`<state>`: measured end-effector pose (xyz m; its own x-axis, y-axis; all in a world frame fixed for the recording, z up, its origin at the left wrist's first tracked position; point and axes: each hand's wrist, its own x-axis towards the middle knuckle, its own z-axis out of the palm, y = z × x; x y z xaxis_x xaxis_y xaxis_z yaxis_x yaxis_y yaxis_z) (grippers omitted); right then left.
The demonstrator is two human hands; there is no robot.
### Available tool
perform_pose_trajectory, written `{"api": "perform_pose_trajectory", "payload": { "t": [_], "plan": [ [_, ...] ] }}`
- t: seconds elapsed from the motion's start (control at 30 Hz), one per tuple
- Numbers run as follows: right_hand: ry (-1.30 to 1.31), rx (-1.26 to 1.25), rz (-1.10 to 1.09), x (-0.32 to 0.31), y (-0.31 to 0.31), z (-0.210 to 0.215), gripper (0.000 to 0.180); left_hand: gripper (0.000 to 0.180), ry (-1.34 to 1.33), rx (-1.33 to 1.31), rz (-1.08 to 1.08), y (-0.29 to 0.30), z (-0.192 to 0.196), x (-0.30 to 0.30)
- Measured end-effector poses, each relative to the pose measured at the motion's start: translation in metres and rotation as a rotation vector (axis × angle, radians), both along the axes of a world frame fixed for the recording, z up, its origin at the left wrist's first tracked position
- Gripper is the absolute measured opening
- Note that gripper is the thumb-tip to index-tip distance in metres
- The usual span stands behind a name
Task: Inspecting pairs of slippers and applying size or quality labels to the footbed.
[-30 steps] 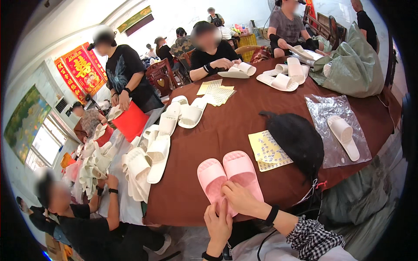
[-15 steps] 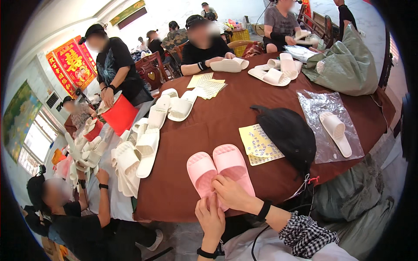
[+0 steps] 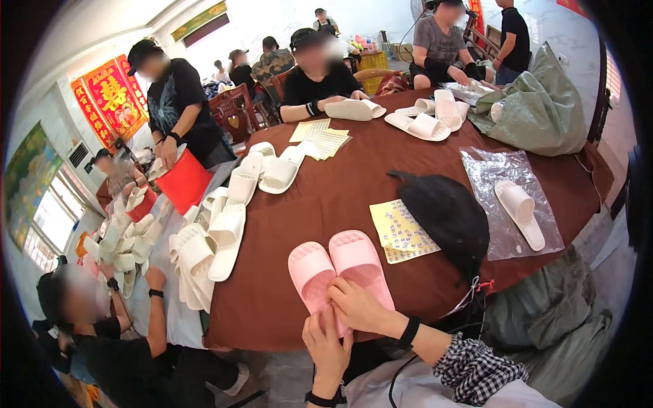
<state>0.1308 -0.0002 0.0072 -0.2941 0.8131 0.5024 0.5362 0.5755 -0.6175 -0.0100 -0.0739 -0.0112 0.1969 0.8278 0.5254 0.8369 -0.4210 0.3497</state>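
On my feed, two pink slippers (image 3: 356, 264) lie side by side at the near edge of the table (image 3: 289, 221). Their toes point away from the wearer toward the far edge, long axes running near to far and leaning slightly left. I see the left hand (image 3: 328, 343) half curled at the heels, and the right hand (image 3: 360, 307) bent over them, fingertips close to the left's. Both touch the pair; I cannot tell whether either is pinching anything.

Toward the right edge I count one white slipper (image 3: 520, 211) over one clear plastic bag (image 3: 486, 178); inside or on top, I cannot tell. Between bag and pair sit one black cloth item (image 3: 445, 221) and yellow sticker sheets (image 3: 390, 219). Along the left edge, white slippers (image 3: 228, 231) overlap too much for me to count.

Past that edge, one red bucket (image 3: 185, 182) has white footwear at its mouth. One green sack (image 3: 537, 115) slumps at the far right corner, contents mostly hidden.
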Motion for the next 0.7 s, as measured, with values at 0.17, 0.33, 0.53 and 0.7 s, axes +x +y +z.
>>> {"api": "perform_pose_trajectory", "payload": {
  "t": [0.17, 0.33, 0.53, 0.7],
  "plan": [
    [-0.038, -0.065, 0.008, 0.0, 0.001, -0.001, 0.016, 0.067, -0.036, -0.046, 0.014, -0.001, -0.003, 0.001],
    [0.0, 0.099, 0.031, -0.001, 0.001, 0.003, 0.016, 0.068, -0.073, -0.035, 0.013, 0.0, -0.004, 0.002],
    [-0.048, 0.064, 0.041, 0.0, 0.003, 0.001, 0.02, 0.067, -0.082, -0.041, 0.008, -0.001, -0.007, 0.001],
    [-0.114, -0.027, 0.017, 0.001, -0.001, 0.012, 0.015, 0.067, -0.089, 0.005, 0.021, -0.001, -0.009, 0.001]
  ]
}}
